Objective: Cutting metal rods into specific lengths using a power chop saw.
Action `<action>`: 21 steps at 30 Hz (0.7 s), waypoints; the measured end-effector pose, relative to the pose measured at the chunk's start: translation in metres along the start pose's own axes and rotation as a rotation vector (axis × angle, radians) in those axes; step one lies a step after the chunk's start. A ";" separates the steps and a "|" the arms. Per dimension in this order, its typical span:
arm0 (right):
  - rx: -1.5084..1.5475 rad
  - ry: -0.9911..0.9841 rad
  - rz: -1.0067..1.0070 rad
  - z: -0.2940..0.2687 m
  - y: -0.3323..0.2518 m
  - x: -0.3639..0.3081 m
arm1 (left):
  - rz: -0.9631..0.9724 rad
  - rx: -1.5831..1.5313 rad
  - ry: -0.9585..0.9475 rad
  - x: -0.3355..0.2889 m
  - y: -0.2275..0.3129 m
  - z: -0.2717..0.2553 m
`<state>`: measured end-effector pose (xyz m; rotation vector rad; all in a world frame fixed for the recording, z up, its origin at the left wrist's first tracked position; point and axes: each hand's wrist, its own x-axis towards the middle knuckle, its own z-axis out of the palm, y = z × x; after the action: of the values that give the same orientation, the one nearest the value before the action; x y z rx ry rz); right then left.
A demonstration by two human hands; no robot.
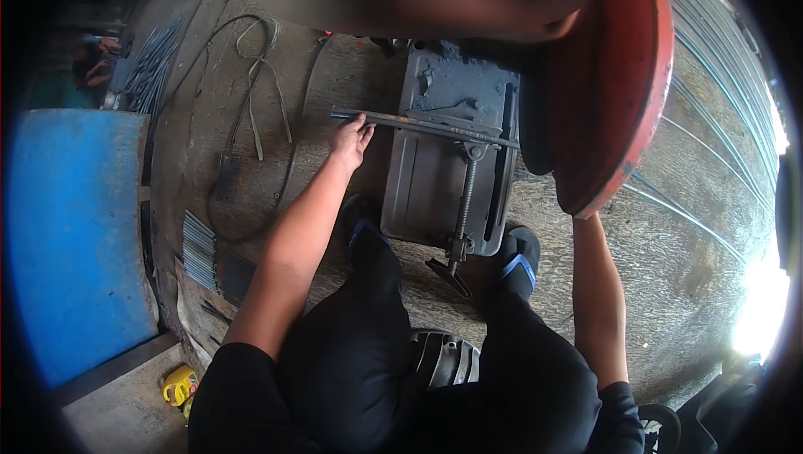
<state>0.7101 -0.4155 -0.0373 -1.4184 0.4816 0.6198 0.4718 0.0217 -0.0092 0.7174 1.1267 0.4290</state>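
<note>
A cut-off saw's grey base (435, 178) stands on the floor between my feet. Thin dark metal bars (418, 124) lie crosswise on it, against the saw's clamp. Their left end sticks out past the base, and there the fingers of my left hand (350, 143) are closed round them. The clamp's threaded screw (462, 194) runs toward me and ends in a crank handle (449, 277). A large red blade guard (657, 77) rises over the base's right side. My right forearm (598, 303) reaches up behind this guard, which hides the right hand.
Short cut rods (199, 249) lie stacked at left, near a blue sheet (75, 236). Cables (259, 61) cross the floor beyond my left hand. Long rods (719, 86) run along the right. A person (94, 61) is at far left. A yellow container (179, 385) stands lower left.
</note>
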 end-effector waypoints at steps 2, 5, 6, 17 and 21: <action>0.013 0.056 -0.075 -0.013 -0.002 0.005 | -0.008 0.020 -0.006 0.000 0.000 0.001; 0.033 0.084 -0.121 -0.030 -0.006 0.012 | -0.013 0.011 -0.005 -0.001 0.000 0.001; 0.038 0.087 -0.128 -0.035 -0.006 0.013 | -0.012 0.011 -0.008 -0.002 0.000 0.002; 0.075 0.086 -0.128 -0.048 -0.008 0.017 | -0.020 0.014 -0.019 -0.006 0.003 0.003; 0.079 0.081 -0.126 -0.050 -0.008 0.018 | -0.037 0.015 -0.027 -0.004 0.003 0.001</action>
<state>0.7313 -0.4637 -0.0485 -1.3911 0.4722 0.4389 0.4715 0.0206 -0.0040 0.7130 1.1170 0.3790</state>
